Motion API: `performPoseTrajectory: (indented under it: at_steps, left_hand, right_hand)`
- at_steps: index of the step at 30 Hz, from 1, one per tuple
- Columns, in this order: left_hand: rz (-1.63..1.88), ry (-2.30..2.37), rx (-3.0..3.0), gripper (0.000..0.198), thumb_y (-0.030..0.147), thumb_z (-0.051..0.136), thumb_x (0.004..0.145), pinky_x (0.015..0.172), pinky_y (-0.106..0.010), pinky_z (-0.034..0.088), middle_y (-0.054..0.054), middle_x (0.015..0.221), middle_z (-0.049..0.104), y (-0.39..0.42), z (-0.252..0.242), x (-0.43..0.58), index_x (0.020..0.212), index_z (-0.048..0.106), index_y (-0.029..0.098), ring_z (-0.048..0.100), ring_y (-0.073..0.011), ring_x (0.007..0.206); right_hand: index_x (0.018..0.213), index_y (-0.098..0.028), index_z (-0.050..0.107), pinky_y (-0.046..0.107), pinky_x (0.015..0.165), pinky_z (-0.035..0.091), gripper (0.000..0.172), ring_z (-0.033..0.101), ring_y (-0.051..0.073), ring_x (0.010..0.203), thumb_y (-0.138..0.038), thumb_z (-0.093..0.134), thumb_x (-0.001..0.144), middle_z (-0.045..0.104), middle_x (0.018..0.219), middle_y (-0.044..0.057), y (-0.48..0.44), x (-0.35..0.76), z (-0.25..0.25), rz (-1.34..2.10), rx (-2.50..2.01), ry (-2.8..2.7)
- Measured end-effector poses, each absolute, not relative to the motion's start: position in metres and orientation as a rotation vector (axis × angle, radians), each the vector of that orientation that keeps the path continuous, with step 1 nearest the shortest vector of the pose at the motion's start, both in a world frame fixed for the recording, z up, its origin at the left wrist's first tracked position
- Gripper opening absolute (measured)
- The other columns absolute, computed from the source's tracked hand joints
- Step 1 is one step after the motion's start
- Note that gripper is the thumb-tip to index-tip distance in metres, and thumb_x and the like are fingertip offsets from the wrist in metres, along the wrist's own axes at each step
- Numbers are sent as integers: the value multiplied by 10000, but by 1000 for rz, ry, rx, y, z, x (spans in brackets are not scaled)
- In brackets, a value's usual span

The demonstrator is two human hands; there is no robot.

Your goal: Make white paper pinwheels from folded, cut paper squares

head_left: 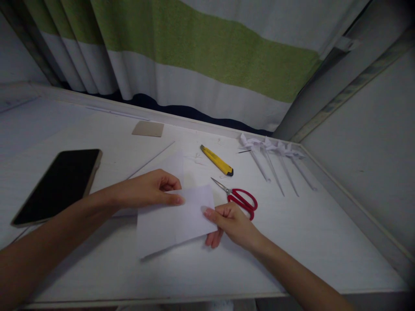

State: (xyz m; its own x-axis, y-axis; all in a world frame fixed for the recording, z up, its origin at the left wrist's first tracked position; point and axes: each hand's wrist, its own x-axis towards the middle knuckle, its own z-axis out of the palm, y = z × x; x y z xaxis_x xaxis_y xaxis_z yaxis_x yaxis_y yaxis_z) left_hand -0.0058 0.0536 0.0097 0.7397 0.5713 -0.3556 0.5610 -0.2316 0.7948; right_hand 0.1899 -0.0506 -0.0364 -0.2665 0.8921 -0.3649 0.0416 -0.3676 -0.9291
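Both hands hold a sheet of white paper [175,224] above the white desk. My left hand [155,190] pinches its upper edge, thumb on top and the other fingers curled behind. At the paper's right edge, my right hand [231,222] grips with the thumb on top and fingers underneath. A crease line seems to run across the sheet near its middle. Just beyond my right hand lie red-handled scissors [241,201], with a yellow utility knife [216,160] farther back. Another white sheet [175,166] lies partly hidden behind my left hand.
A dark-screened tablet [61,181] lies at the left. Several paper pinwheels [256,144] on white sticks rest at the back right. A brown card piece [148,128] and a thin white stick [151,160] lie behind my left hand. A striped curtain [194,52] hangs behind the desk.
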Motion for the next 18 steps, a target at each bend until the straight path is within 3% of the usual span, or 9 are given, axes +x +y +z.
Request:
performPoseTrajectory:
  at_steps: [18]
  left_hand:
    - [96,929,1707,263,417,595,632,390,-165,301,50,520,501,60,11,-8,637,549,159,433,-74,436]
  right_hand:
    - [509,-112,533,148,315,386,480,495,62,295,-524,445,738,565,388,3,-53,193,-38,1725,-1373,-1242]
